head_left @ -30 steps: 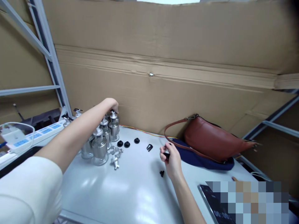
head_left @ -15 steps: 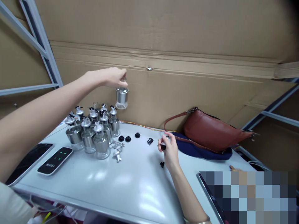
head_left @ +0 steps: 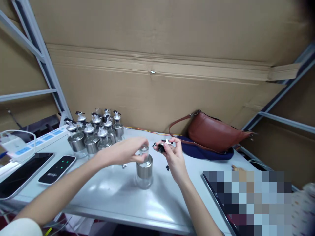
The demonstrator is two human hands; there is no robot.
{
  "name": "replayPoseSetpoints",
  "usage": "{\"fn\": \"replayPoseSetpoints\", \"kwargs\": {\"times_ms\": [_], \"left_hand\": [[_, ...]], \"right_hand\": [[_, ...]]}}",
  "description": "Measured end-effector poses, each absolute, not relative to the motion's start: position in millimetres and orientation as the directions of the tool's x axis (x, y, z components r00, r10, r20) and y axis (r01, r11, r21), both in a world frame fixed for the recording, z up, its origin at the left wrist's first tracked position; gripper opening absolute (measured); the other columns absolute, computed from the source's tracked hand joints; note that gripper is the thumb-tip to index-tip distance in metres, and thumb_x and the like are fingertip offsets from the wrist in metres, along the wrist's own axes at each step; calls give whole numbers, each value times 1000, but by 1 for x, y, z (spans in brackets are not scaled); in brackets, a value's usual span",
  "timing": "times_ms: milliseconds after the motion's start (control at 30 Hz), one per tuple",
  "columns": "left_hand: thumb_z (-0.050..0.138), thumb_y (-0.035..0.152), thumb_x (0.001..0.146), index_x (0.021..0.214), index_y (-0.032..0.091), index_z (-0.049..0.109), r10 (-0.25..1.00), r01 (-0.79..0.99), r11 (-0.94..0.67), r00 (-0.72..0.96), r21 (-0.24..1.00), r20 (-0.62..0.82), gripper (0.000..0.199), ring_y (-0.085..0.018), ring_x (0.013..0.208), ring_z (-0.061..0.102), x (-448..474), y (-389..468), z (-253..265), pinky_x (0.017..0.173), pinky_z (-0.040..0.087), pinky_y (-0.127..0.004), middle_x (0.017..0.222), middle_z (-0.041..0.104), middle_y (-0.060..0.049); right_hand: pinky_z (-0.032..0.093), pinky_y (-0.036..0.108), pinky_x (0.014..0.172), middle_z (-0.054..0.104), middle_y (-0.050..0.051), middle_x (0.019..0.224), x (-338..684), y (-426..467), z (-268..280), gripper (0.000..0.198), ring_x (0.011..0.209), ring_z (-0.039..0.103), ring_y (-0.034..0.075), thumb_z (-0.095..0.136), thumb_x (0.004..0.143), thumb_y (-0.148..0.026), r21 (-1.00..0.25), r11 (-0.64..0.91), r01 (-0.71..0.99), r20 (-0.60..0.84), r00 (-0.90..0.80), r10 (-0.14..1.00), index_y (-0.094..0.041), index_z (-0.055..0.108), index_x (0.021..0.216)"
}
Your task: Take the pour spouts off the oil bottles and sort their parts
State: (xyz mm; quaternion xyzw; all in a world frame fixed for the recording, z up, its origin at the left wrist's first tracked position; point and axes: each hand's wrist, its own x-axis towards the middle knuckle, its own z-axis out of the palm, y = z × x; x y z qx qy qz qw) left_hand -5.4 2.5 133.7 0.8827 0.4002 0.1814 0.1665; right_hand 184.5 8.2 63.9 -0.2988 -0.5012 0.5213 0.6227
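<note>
My left hand [head_left: 137,151] grips a glass bottle [head_left: 144,171] by its neck; a metal band wraps the bottle's middle. It is upright at the front middle of the table, and I cannot tell whether its base touches the top. Just to its right, my right hand [head_left: 175,160] pinches a black-and-silver pourer stopper [head_left: 161,147], partly covered by the fingers. The stopper is apart from the bottle mouth. A small black part [head_left: 167,167] lies below my right hand. Part of a silver piece [head_left: 124,166] shows beneath my left wrist.
Several similar bottles [head_left: 91,144] with pourer tops stand at the left back. Left of them lie a power strip [head_left: 36,143], a dark tablet [head_left: 24,175] and a white-edged device [head_left: 57,169]. A brown bag [head_left: 214,132] rests on dark blue cloth [head_left: 209,151] at right.
My left hand has brought the bottle down and toward me from above the bottle group. My right hand has risen slightly, and the stopper in it now shows more.
</note>
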Motion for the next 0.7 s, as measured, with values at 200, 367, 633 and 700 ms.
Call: {"fn": "replayPoseSetpoints", "kwargs": {"times_ms": [200,367,633,700], "left_hand": [[57,36,83,95,20,49,734,380,-572,632,727,248,21,-20,87,55,4,11,102,74,43,-31,98,58,-7],[62,30,83,100,22,40,755,-32,-297,604,954,255,29,-21,101,61,13,10,70,80,46,-32,103,63,-8],[63,18,82,109,27,29,753,-135,-409,509,903,417,45,-16,88,67,19,6,58,78,49,-30,100,64,-4],[62,17,83,110,28,31,734,-109,-437,530,893,424,43,-15,82,67,18,6,58,73,49,-28,90,65,-1]], "right_hand": [[50,31,74,70,2,84,181,-3,88,37,81,66,18,57,82,-57,-883,437,-172,457,-97,884,-25,44,95],[50,29,73,69,7,99,179,-4,93,34,93,65,21,52,85,-57,-872,483,-83,490,-154,858,-24,56,93],[49,28,78,67,4,97,186,0,81,21,94,63,18,51,91,-43,-840,542,-29,529,-273,804,-25,61,93],[48,29,80,66,3,95,191,-1,80,17,91,62,16,50,93,-37,-801,599,20,569,-287,771,-26,63,95]]}}
